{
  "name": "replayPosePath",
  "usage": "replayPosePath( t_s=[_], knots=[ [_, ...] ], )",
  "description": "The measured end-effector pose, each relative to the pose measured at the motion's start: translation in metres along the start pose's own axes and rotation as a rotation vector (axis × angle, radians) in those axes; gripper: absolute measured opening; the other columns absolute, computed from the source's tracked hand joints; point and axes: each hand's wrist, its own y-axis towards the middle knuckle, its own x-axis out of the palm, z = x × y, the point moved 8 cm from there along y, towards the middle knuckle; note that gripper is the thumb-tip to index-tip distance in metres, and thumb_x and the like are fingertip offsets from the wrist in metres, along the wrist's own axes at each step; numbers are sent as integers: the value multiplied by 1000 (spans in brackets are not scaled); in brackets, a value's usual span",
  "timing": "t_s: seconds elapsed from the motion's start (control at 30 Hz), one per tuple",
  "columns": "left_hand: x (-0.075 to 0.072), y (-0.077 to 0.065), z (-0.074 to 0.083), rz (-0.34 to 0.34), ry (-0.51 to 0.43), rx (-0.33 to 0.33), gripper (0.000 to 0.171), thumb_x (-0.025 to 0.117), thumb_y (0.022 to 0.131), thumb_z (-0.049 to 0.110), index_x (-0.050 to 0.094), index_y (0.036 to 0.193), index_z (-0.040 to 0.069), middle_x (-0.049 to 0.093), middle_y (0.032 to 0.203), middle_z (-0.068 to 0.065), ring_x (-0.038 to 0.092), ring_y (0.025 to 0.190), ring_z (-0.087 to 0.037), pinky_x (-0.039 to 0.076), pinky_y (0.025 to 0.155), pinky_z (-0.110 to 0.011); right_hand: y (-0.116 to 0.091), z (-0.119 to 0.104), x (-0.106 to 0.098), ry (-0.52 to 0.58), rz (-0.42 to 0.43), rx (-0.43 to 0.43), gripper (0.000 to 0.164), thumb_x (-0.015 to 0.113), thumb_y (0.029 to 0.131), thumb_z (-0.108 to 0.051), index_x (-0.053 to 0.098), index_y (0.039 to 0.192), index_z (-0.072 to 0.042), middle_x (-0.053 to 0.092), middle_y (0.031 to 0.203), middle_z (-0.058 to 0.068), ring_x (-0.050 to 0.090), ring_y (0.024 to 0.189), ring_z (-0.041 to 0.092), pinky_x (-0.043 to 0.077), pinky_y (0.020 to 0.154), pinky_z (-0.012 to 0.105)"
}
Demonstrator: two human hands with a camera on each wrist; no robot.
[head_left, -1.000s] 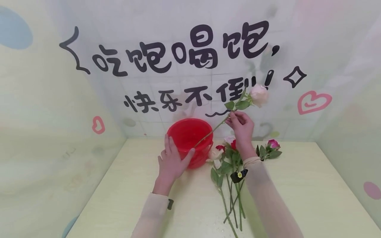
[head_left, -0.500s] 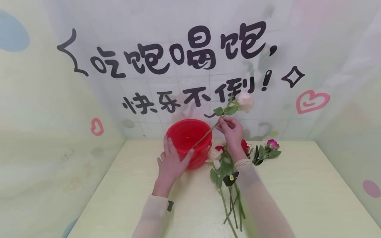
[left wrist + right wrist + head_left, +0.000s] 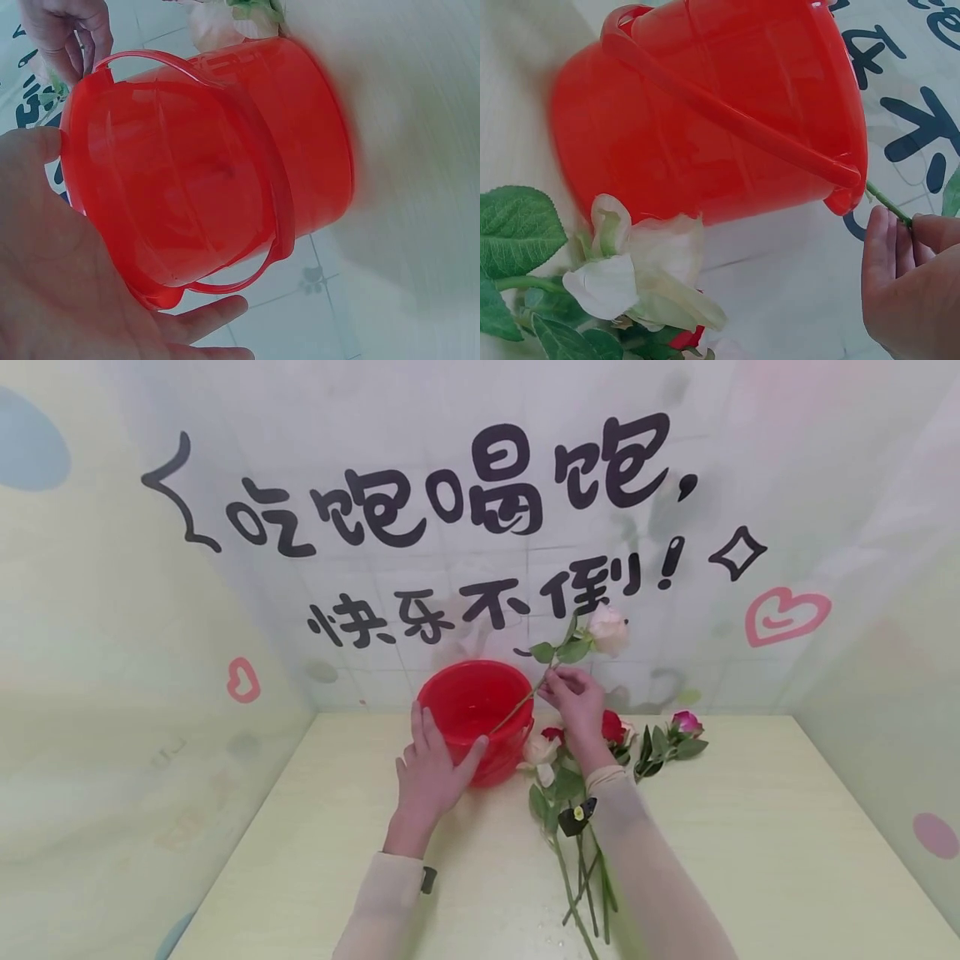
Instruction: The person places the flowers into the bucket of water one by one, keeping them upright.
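Observation:
A red bucket (image 3: 498,760) stands upright at the back of the table, its handle (image 3: 255,142) hanging down on the near side. Against its left front rim rests my left hand (image 3: 429,781), fingers (image 3: 206,319) straight and spread, thumb at the rim. Between thumb and fingertips my right hand (image 3: 579,710) pinches the green stem of a pale pink rose (image 3: 607,631) just under its leaves. The stem slants down over the right rim, its lower end inside the bucket. In the right wrist view the right hand (image 3: 911,281) is just beyond the rim.
Right of the bucket lie several roses, among them a cream rose (image 3: 542,750) and a red rose (image 3: 613,727), stems toward the front edge. A magenta rose (image 3: 686,724) lies farther right. A printed backdrop (image 3: 420,427) rises behind the table.
My right hand has moved left and down with the pale pink rose, bringing the bloom lower and closer to the bucket. The left hand has stayed at the rim.

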Motion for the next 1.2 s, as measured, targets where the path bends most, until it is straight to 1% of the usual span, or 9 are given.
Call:
replayPosePath(
  t_s=[0.13,0.3,0.43,0.53,0.63,0.7,0.83,1.0,1.2],
  knots=[
    [0,-3,-4,1,7,-7,113,71,90,59,9,167,4,15,170,-16,50,133,-48,46,105,-72,-5,7,3,-19,-16,-4,22,73,100,-8,68,117,6,72,104,18,75,82,18,62,87,36],
    [0,-4,-4,15,8,6,113,71,91,60,10,167,4,15,171,-16,52,131,-48,47,104,-72,-7,11,6,-38,-37,-25,23,73,100,-8,69,117,7,74,93,8,76,81,19,63,84,33],
    [1,-4,-3,24,7,13,113,73,90,59,11,167,5,17,170,-15,53,130,-48,48,103,-71,-7,13,7,-71,-35,-23,23,73,100,-8,69,116,8,74,92,5,76,89,26,63,86,33],
    [3,-3,-4,27,5,13,114,73,89,59,10,167,5,16,170,-15,52,131,-48,48,103,-71,-7,16,6,-117,-31,-5,26,74,100,-12,70,118,6,74,100,8,74,97,31,61,91,37],
    [4,-3,-4,35,7,18,113,73,90,59,11,167,5,16,171,-15,52,130,-48,48,102,-71,-9,19,5,-154,-32,13,29,74,101,-16,70,122,4,73,111,16,73,102,32,59,97,41],
    [4,-3,-3,44,5,25,112,73,90,58,12,167,4,16,171,-16,53,129,-48,49,102,-71,-9,21,4,-177,-36,22,31,74,101,-18,70,124,3,72,118,21,74,102,28,58,100,43],
    [2,-4,-1,56,2,32,112,74,89,56,13,166,2,18,170,-17,54,128,-48,50,100,-70,-9,23,5,-181,-54,33,35,73,102,-20,70,127,3,69,126,25,74,108,30,56,103,44],
    [1,-3,1,62,-5,34,112,73,90,57,12,167,3,17,170,-17,54,127,-48,51,100,-68,-6,23,6,-159,-70,37,35,73,102,-20,70,128,3,68,128,25,73,110,31,54,105,47],
    [2,0,-1,69,-10,38,113,72,90,58,11,167,4,16,171,-17,54,127,-48,52,99,-68,-6,22,7,-150,-70,40,33,73,102,-18,70,127,3,70,125,21,75,100,22,57,101,43]
  ],
)
